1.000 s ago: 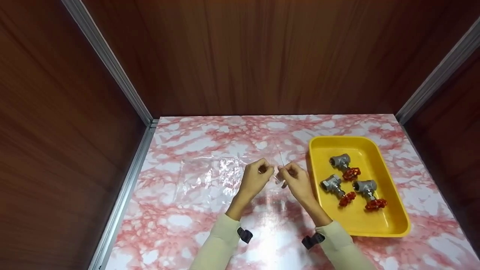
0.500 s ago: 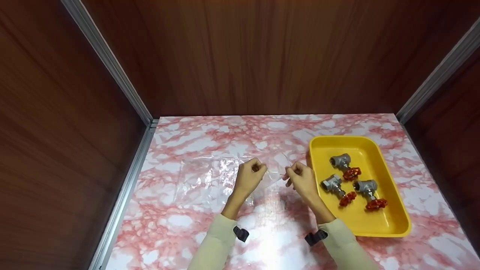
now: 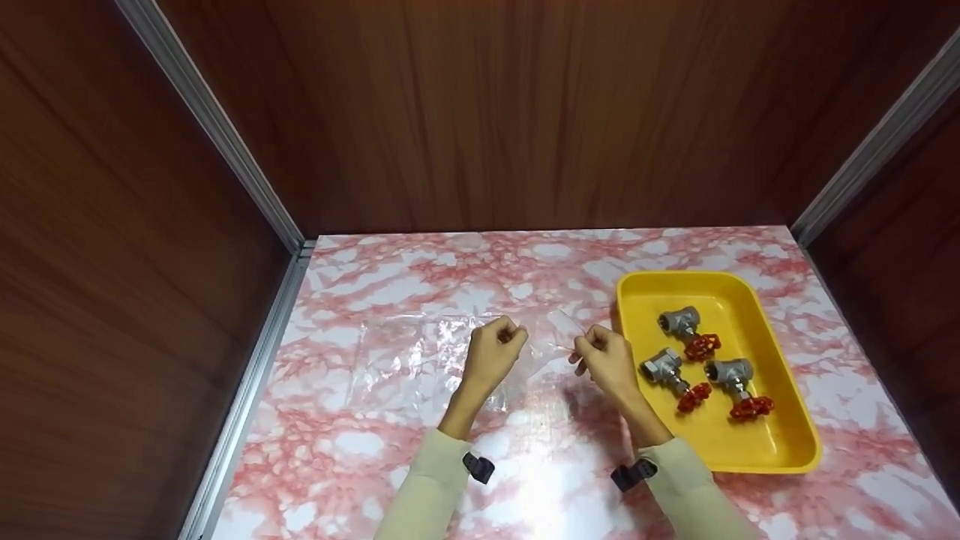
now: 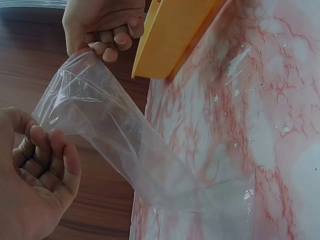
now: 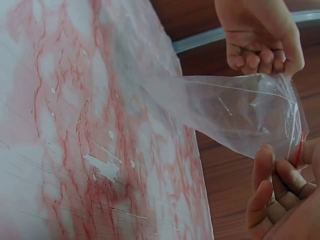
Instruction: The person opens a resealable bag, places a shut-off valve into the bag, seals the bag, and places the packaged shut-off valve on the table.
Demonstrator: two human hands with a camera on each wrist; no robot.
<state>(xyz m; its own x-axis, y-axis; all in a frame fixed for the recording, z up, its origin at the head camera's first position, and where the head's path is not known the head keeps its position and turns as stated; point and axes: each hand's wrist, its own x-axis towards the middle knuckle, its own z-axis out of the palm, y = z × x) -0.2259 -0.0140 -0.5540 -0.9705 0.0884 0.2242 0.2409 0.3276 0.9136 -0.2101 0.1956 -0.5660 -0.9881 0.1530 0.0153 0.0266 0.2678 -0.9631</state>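
Note:
Between both hands a clear zip-lock bag (image 4: 115,115) is stretched at its mouth, which shows a red strip near the right fingers. My left hand (image 3: 491,356) pinches one side of the mouth between thumb and forefinger. On the other side my right hand (image 3: 606,364) pinches the bag's edge by the red strip. In the right wrist view, the bag (image 5: 225,110) hangs from the fingers and slopes down to the table. More clear plastic (image 3: 405,360) lies flat left of the left hand; whether it is a separate bag I cannot tell.
A yellow tray (image 3: 720,450) stands right of the right hand. In it lie three grey metal valves with red handwheels, one valve (image 3: 681,322) at the back. The table (image 3: 360,442) has a red-and-white marbled top. Brown wood-look panels (image 3: 480,112) wall it in.
The hands have drawn apart, the left hand going left and the right hand going slightly right, and the bag's mouth is spread between them. The valves and tray have stayed put.

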